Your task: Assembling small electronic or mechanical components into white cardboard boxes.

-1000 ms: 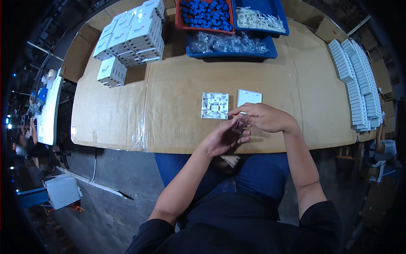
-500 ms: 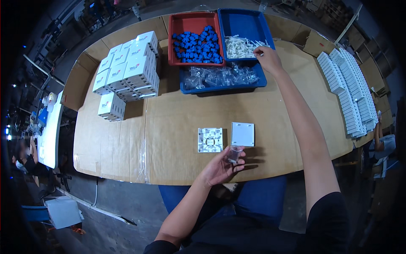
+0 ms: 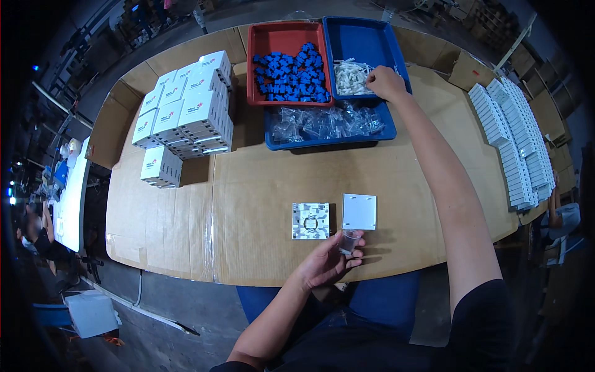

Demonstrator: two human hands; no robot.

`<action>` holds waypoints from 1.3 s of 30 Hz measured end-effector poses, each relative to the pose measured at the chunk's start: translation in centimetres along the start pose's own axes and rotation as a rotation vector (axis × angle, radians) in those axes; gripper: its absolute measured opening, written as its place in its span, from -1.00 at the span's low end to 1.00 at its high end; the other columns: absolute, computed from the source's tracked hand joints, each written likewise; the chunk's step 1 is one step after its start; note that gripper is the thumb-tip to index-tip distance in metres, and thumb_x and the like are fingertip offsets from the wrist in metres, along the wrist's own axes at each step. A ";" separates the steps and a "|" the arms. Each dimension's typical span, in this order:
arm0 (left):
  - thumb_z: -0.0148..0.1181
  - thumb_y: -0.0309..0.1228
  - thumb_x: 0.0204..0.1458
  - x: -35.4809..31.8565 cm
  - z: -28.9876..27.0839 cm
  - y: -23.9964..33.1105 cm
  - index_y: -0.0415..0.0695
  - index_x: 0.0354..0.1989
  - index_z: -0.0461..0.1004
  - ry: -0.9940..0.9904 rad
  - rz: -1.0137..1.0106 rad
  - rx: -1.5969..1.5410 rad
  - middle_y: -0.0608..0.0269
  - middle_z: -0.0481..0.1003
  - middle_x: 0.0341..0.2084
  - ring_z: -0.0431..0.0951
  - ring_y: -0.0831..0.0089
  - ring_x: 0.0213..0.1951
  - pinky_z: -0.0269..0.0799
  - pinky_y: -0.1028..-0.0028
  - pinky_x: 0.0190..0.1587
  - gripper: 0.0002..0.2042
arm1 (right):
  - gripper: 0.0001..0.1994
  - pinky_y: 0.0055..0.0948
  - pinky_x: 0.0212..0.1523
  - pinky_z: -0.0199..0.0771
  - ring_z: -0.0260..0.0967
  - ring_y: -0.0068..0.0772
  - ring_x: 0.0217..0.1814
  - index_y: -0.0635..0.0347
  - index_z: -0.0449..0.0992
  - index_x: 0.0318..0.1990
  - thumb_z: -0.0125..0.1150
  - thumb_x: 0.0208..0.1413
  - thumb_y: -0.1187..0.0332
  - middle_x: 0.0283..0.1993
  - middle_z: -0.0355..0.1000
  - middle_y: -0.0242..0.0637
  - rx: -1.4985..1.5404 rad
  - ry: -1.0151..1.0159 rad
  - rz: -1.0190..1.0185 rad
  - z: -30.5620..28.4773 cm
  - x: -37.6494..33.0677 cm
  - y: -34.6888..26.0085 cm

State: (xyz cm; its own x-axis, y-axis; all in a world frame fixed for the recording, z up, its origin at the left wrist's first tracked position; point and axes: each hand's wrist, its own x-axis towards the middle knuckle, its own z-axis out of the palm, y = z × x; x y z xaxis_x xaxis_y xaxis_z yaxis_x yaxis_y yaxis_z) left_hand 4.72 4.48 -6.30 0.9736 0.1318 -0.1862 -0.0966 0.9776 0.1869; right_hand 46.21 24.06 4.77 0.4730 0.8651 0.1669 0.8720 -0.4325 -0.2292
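My left hand (image 3: 325, 260) is near the table's front edge, fingers curled round a small clear plastic cup-shaped piece (image 3: 349, 242). Just beyond it lies a flat white square cover (image 3: 359, 211). To the left of that cover is a white square box base (image 3: 310, 221) with a patterned inside and a round middle. My right hand (image 3: 387, 84) reaches over the right side of a blue tray (image 3: 359, 40), at a pile of small white plastic parts (image 3: 351, 77). Its fingers are bent together at the pile; whatever they grip is hidden.
A red tray (image 3: 285, 36) holds many blue parts (image 3: 291, 71). In front, a lower blue tray (image 3: 331, 144) contains clear plastic pieces (image 3: 328, 124). White boxes (image 3: 186, 108) are stacked on the left, and rows of white units (image 3: 514, 142) stand along the right. Cardboard walls (image 3: 111, 133) edge the table.
The view has tilted a little, so the table things sit lower. My right hand has moved slightly farther in over the white parts. My left hand keeps its hold on the clear piece.
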 end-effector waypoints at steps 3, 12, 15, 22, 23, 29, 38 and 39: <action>-0.11 0.00 0.43 0.0 0.1 0.0 -0.21 0.32 0.32 0.017 -0.005 -0.007 0.18 0.51 0.05 0.57 0.35 0.00 0.49 0.26 0.17 -0.46 | -0.87 -0.14 0.01 0.58 0.61 -0.05 -0.03 -0.01 0.75 -0.26 0.35 0.06 0.32 -0.15 0.67 -0.18 0.001 -0.016 -0.032 0.3 0.5 0.3; -0.17 -0.07 0.47 0.0 0.1 0.0 -0.21 0.34 0.32 -0.007 0.006 -0.022 0.14 0.52 0.13 0.60 0.35 -0.01 0.49 0.26 0.18 -0.50 | -0.82 -0.47 -0.19 0.50 0.50 -0.54 -0.23 0.19 0.68 -0.17 0.34 0.25 0.28 -0.14 0.67 -0.32 1.137 0.101 0.085 -2.2 -1.5 2.1; -0.17 -0.07 0.47 -0.3 0.1 -0.1 -0.22 0.34 0.32 -0.010 0.010 -0.043 0.13 0.52 0.13 0.60 0.34 -0.01 0.51 0.25 0.18 -0.50 | -0.82 -0.55 -0.22 0.47 0.45 -0.65 -0.23 0.09 0.62 -0.02 0.28 0.34 0.26 -0.05 0.65 -0.35 1.537 0.006 0.106 -5.7 -5.8 -0.3; -0.20 -0.04 0.47 -0.1 -0.9 -0.4 -0.23 0.37 0.29 -0.007 0.017 -0.073 0.12 0.54 0.10 0.60 0.21 0.00 0.54 0.17 0.16 -0.46 | -0.78 -0.61 -0.33 0.40 0.40 -0.63 -0.36 0.18 0.58 0.03 0.25 0.36 0.28 -0.13 0.59 -0.31 1.521 -0.058 0.037 -8.5 -14.7 -3.6; -0.21 -0.04 0.47 0.0 -0.8 -0.4 -0.23 0.37 0.29 0.018 0.019 -0.074 0.13 0.55 0.08 0.60 0.20 -0.01 0.54 0.17 0.16 -0.46 | -0.78 -0.61 -0.33 0.40 0.40 -0.63 -0.36 0.18 0.58 0.03 0.25 0.36 0.28 -0.13 0.59 -0.31 1.528 -0.067 0.045 -8.3 -15.6 -3.7; -0.19 -0.04 0.47 -0.1 -0.1 0.0 -0.23 0.39 0.29 0.027 0.039 -0.051 0.15 0.55 0.08 0.61 0.24 -0.03 0.56 0.21 0.13 -0.45 | -0.85 -0.65 -0.37 0.28 0.28 -0.74 -0.41 0.23 0.67 -0.07 0.31 0.28 0.41 -0.35 0.54 -0.47 1.097 -0.222 0.056 -4.0 -26.4 -5.2; -0.08 -0.03 0.43 -0.3 -0.1 -0.5 -0.16 0.24 0.39 0.018 0.062 -0.034 0.13 0.55 0.04 0.63 0.24 -0.06 0.58 0.22 0.10 -0.54 | -0.91 -0.59 -0.36 0.30 0.31 -0.69 -0.41 0.23 0.70 -0.20 0.40 0.14 0.51 -0.37 0.57 -0.45 0.997 -0.355 -0.063 -2.8 -34.0 -6.2; -0.08 -0.03 0.43 -0.2 0.0 -0.5 -0.14 0.20 0.41 0.021 0.065 -0.022 0.12 0.55 0.04 0.63 0.24 -0.06 0.58 0.22 0.09 -0.55 | -0.90 -0.55 -0.36 0.32 0.31 -0.65 -0.42 0.23 0.70 -0.21 0.40 0.12 0.51 -0.38 0.58 -0.41 0.962 -0.333 -0.139 -3.0 -34.0 -6.4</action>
State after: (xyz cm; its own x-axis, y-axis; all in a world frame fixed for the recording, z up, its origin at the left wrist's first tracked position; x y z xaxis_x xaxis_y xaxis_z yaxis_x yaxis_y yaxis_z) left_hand 4.60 3.94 -6.34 0.9607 0.1980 -0.1947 -0.1639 0.9703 0.1777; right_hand 24.96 -3.33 3.48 0.1887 0.9820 0.0094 0.3762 -0.0634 -0.9243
